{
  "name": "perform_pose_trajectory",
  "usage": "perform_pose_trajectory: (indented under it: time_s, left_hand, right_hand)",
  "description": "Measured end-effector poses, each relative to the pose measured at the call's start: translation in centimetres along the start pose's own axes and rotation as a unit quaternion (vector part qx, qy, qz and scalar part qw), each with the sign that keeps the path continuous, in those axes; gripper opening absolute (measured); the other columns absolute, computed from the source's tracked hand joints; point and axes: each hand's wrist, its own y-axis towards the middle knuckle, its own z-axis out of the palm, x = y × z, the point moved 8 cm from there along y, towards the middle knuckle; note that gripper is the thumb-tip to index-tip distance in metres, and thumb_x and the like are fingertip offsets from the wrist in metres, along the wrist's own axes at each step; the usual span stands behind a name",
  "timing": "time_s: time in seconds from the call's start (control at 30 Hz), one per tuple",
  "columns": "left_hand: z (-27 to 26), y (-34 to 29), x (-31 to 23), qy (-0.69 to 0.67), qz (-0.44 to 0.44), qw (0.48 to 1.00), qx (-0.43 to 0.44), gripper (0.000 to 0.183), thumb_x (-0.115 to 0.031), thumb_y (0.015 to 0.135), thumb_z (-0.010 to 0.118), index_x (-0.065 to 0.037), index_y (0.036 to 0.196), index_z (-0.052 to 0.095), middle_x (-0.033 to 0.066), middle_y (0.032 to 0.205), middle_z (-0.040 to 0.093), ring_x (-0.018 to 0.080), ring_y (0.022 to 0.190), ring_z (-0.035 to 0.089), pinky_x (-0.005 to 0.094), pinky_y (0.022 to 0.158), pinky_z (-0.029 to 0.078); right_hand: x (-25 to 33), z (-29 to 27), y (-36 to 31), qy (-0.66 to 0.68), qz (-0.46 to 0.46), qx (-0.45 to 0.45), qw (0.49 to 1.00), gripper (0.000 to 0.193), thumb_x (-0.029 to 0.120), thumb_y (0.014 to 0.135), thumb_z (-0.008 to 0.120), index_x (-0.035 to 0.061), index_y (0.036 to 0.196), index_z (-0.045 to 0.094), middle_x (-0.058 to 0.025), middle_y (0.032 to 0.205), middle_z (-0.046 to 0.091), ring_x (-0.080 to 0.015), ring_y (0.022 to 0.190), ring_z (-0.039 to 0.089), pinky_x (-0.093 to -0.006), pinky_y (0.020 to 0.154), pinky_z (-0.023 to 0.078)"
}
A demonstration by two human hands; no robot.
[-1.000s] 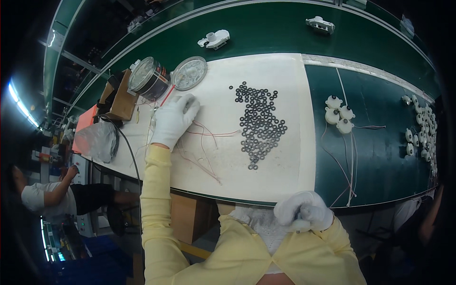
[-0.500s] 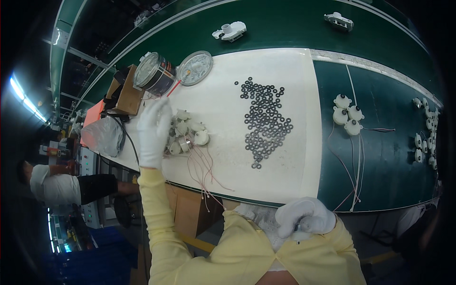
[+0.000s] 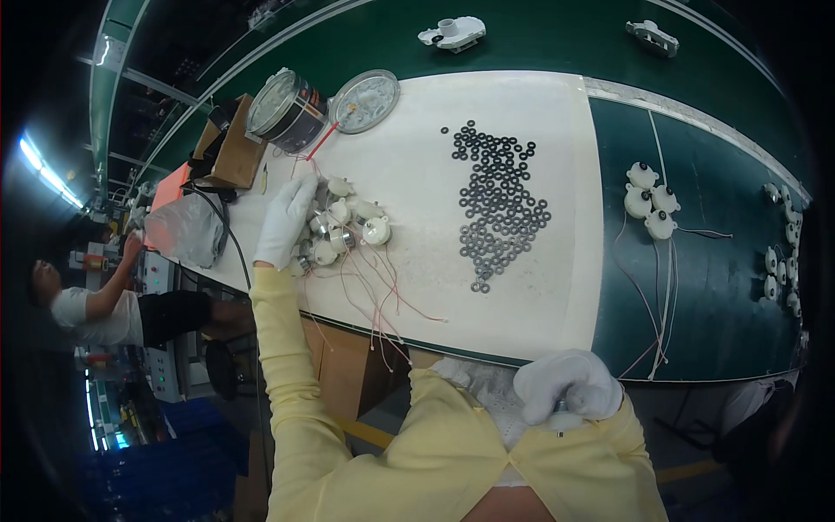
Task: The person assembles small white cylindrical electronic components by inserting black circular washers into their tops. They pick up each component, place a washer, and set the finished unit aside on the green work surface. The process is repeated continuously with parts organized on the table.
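My left hand (image 3: 288, 221), in a white glove, rests at the left edge of a pile of small cream-coloured motors (image 3: 341, 211) with thin wires. Its fingers are close together and bent; what they hold, if anything, is hidden. Close to my body, my right hand (image 3: 567, 384), also gloved, is curled around a small motor (image 3: 562, 421), whose pale case and metal tip poke out below the fingers. Many small black rings (image 3: 497, 196) lie spread over the white sheet (image 3: 409, 287) at mid-table.
Beyond the motor pile stand a bucket (image 3: 291, 117) and a round lid (image 3: 366, 101) with a red stick (image 3: 323, 142). More motors (image 3: 651, 201) sit on the green mat at right. White housings (image 3: 452, 33) lie on the far green surface. Another person (image 3: 96, 306) is at left.
My left hand has come down slightly and its fingers have bent toward the motor pile. My right hand has turned a little, so more of the motor shows. The person at left has raised an arm.
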Motion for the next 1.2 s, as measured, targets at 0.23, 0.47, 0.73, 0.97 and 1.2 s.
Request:
perform_pose_trajectory:
  time_s: [0.23,0.47,0.73,0.97,1.2]
  left_hand:
    - [-2.9,-6.3,-4.6,0.156,0.170,0.968,-0.097,0.039,-0.027,0.107,0.059,0.002,0.131,0.066,0.0171,0.134,0.066,0.0272,0.128,0.059,0.0371,0.110,0.044]
    - [0.7,-11.5,1.6,-0.089,0.039,0.984,-0.149,0.056,-0.035,0.114,0.043,0.003,0.155,0.043,0.0208,0.158,0.045,0.0315,0.146,0.044,0.0389,0.122,0.033]
    - [0.5,-9.6,-7.5,0.171,0.225,0.922,-0.266,0.051,-0.023,0.099,0.065,-0.001,0.144,0.055,0.0251,0.139,0.056,0.0388,0.120,0.060,0.0426,0.101,0.049]
    - [4.5,-10.2,-14.2,0.321,0.229,0.906,-0.156,0.017,-0.013,0.086,0.076,-0.009,0.103,0.075,0.0082,0.094,0.074,0.0307,0.088,0.069,0.0431,0.079,0.052]
    - [6.0,-12.5,-15.6,0.294,0.327,0.883,-0.160,0.016,-0.014,0.081,0.080,-0.011,0.096,0.074,0.0043,0.090,0.073,0.0270,0.084,0.068,0.0414,0.075,0.051]
  right_hand:
    - [-0.1,0.2,0.2,-0.004,-0.037,0.034,0.999,0.047,0.038,0.105,0.061,-0.0067,0.106,0.075,-0.0045,0.066,0.067,-0.0176,0.054,0.053,-0.0353,0.055,0.039]
    - [-0.7,0.0,-0.3,0.007,-0.006,0.055,0.998,0.044,0.037,0.104,0.063,-0.0047,0.105,0.076,-0.0098,0.076,0.066,-0.0230,0.066,0.059,-0.0361,0.060,0.043]
    - [-0.6,-0.1,-0.1,0.000,-0.011,0.047,0.999,0.046,0.040,0.100,0.071,-0.0041,0.110,0.076,-0.0127,0.087,0.070,-0.0252,0.075,0.063,-0.0361,0.066,0.047]
    - [-1.4,0.1,-0.3,0.048,0.011,0.086,0.995,0.048,0.038,0.092,0.081,-0.0028,0.116,0.074,-0.0111,0.089,0.070,-0.0210,0.075,0.063,-0.0327,0.063,0.046]
    - [-1.2,0.2,-0.2,0.013,-0.006,0.084,0.996,0.047,0.036,0.093,0.081,-0.0024,0.118,0.074,-0.0083,0.083,0.066,-0.0197,0.072,0.063,-0.0318,0.063,0.046]
